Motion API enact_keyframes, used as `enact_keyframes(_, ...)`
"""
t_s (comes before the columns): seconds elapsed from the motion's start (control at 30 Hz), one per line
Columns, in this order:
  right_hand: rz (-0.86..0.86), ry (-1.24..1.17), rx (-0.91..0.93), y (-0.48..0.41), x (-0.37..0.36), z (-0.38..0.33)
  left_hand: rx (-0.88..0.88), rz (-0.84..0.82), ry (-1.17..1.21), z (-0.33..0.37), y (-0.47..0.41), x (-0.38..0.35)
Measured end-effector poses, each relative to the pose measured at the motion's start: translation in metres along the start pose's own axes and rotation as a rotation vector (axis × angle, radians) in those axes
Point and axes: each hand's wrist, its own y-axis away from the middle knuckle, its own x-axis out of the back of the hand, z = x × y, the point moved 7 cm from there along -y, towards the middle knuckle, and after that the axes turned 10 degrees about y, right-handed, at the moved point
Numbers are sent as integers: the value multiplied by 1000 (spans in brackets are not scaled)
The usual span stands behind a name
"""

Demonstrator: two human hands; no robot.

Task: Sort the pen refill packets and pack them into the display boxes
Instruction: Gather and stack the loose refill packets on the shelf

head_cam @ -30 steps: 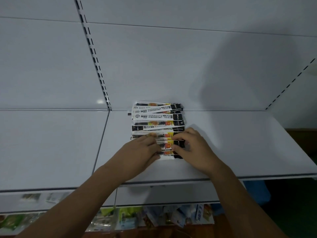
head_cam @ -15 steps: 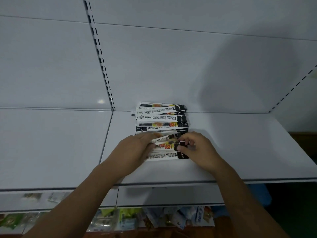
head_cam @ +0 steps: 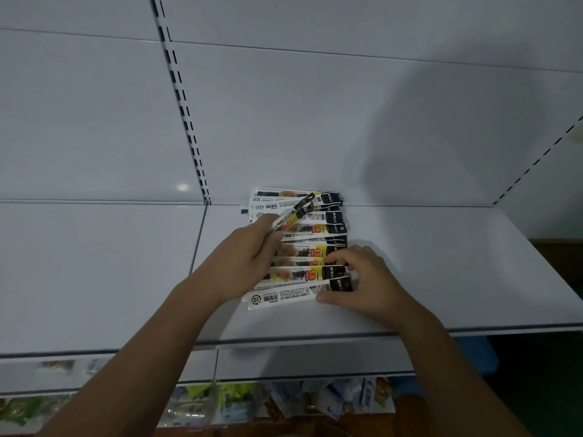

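Refill packets (head_cam: 299, 244) marked "M&G"; left hand (head_cam: 243, 257) lifts one packet (head_cam: 293, 212), right hand (head_cam: 362, 279) pinches nearest packet (head_cam: 296, 294).

The shelf (head_cam: 426, 263) looks like painted sheet metal, smooth and white with a soft satin sheen; the back panel (head_cam: 315, 121) behind it has the same finish and carries a small bright glint of light. The slotted upright (head_cam: 186, 121) is the same painted metal. The refill packets (head_cam: 303, 247) are glossy printed plastic film, slick and slightly crinkled, in black, white and yellow. The packets on the lower shelf (head_cam: 233, 402) are blurred, probably shiny plastic wrappers too.
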Motion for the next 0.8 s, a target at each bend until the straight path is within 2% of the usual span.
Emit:
enact_keyframes(0.13,-26,-1,-22,-1,-8,8,18,-26,32,-6,1,-1)
enact_keyframes(0.3,-31,-164,-62,1,-4,3,38,-25,89,-4,3,1)
enact_keyframes(0.43,3,-280,9,-1,23,-16,85,-37,194,-2,2,3)
enact_keyframes(0.5,47,-260,59,-5,41,-27,101,-40,294,2,-1,6)
enact_keyframes(0.57,75,-251,97,-11,58,-40,88,-13,296,5,-4,13)
enact_keyframes(0.7,53,-290,174,-26,81,-67,167,24,424,8,-7,21)
enact_keyframes(0.8,27,-300,214,-41,89,-90,207,-67,501,24,-3,16)
